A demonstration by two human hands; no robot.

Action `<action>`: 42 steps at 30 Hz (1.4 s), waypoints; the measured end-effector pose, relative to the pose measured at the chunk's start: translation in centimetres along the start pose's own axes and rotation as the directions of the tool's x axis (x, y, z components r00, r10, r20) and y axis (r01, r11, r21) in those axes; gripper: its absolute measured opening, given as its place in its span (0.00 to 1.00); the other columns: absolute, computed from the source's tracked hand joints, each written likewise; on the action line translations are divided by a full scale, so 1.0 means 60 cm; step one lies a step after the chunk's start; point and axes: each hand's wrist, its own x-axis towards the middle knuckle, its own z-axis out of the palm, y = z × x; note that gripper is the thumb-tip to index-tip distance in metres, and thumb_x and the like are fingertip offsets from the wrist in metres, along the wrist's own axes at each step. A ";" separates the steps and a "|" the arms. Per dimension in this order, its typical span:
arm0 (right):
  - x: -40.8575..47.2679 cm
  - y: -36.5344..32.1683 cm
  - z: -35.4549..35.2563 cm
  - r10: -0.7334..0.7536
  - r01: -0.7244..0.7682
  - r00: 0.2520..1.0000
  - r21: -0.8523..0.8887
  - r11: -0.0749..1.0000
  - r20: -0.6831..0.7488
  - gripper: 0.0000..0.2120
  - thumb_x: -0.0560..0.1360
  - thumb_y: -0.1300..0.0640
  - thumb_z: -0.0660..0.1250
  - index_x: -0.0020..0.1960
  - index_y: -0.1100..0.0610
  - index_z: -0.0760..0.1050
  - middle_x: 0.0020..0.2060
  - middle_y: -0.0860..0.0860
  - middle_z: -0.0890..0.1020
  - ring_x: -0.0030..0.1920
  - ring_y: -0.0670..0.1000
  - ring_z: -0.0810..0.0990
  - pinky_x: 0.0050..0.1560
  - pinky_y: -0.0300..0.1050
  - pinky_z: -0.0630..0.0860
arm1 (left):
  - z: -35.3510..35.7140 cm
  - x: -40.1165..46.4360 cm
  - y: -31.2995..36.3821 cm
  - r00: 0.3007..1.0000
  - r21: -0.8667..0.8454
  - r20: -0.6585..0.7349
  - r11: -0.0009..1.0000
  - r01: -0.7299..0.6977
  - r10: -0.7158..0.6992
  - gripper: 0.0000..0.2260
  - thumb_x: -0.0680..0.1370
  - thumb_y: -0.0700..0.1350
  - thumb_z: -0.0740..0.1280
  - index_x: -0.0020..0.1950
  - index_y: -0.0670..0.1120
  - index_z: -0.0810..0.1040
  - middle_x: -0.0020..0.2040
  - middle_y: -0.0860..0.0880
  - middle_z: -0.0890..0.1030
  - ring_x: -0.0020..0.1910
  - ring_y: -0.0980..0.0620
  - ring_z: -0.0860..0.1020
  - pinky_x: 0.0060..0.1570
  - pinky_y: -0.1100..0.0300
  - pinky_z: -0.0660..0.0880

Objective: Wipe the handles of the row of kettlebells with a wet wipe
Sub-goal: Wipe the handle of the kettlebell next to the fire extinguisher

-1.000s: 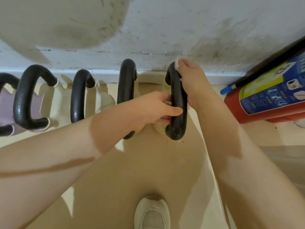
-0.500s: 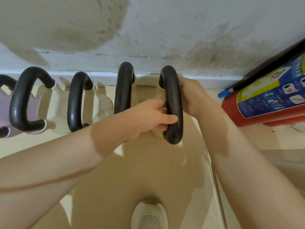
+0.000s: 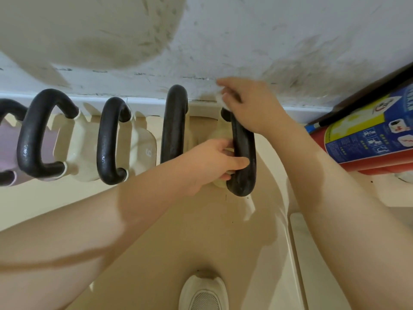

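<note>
Scuffed white plaster wall [image 3: 268, 36] runs across the far side, above the beige tiled floor [image 3: 201, 231]. At the right edge lies a red fire extinguisher with a blue and yellow label [image 3: 368, 139]; its print is too small to read. Five black, rough-textured kettlebell handles show in a row along the wall: a partly cropped one on a lilac body at far left [image 3: 9, 139], then three on cream bodies [image 3: 38, 135] [image 3: 109, 139] [image 3: 173, 124], the third body marked with what looks like a "6", and the rightmost black handle [image 3: 243, 153], which both hands work on. Left hand [image 3: 210, 164] has its fingers curled round the near part of that handle, thumb across the front. Right hand [image 3: 252, 106] closes over the far end, pinching a crumpled white wet wipe [image 3: 220, 98] against it, though motion blur hides the fingertips. One white mesh shoe [image 3: 203, 294] sits at the near edge.
</note>
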 end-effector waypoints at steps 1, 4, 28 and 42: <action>0.005 -0.006 0.001 -0.058 0.074 0.993 -0.149 0.986 0.104 0.16 0.79 0.57 0.56 0.64 0.55 0.73 0.57 0.55 0.79 0.59 0.55 0.76 0.60 0.47 0.71 | 0.002 -0.003 -0.001 1.000 -0.018 -0.017 1.000 -0.003 0.003 0.19 0.76 0.43 0.66 0.67 0.49 0.69 0.54 0.51 0.81 0.52 0.56 0.79 0.49 0.65 0.76; 0.023 -0.019 -0.010 -0.095 0.254 0.931 -0.439 0.862 0.352 0.11 0.77 0.55 0.56 0.43 0.57 0.75 0.43 0.55 0.79 0.48 0.57 0.77 0.47 0.48 0.72 | 0.011 -0.012 -0.009 0.997 -0.026 -0.075 1.000 0.011 -0.012 0.22 0.77 0.46 0.64 0.71 0.51 0.65 0.57 0.53 0.78 0.51 0.59 0.77 0.51 0.65 0.74; -0.022 -0.033 0.003 -0.062 0.235 0.949 -0.561 0.793 0.310 0.26 0.78 0.51 0.51 0.26 0.58 0.71 0.33 0.55 0.81 0.48 0.54 0.78 0.73 0.47 0.51 | -0.020 -0.037 -0.003 0.978 -0.209 -0.192 0.977 0.035 -0.076 0.10 0.80 0.46 0.53 0.52 0.48 0.74 0.59 0.45 0.77 0.60 0.47 0.74 0.64 0.49 0.69; -0.162 -0.017 0.061 -0.024 0.024 0.992 0.004 1.000 -0.124 0.25 0.76 0.65 0.54 0.73 0.65 0.60 0.75 0.60 0.57 0.75 0.56 0.49 0.75 0.54 0.53 | -0.005 -0.048 -0.014 0.971 -0.128 -0.237 0.990 -0.053 0.022 0.14 0.79 0.41 0.56 0.63 0.48 0.73 0.57 0.49 0.79 0.55 0.52 0.77 0.61 0.53 0.72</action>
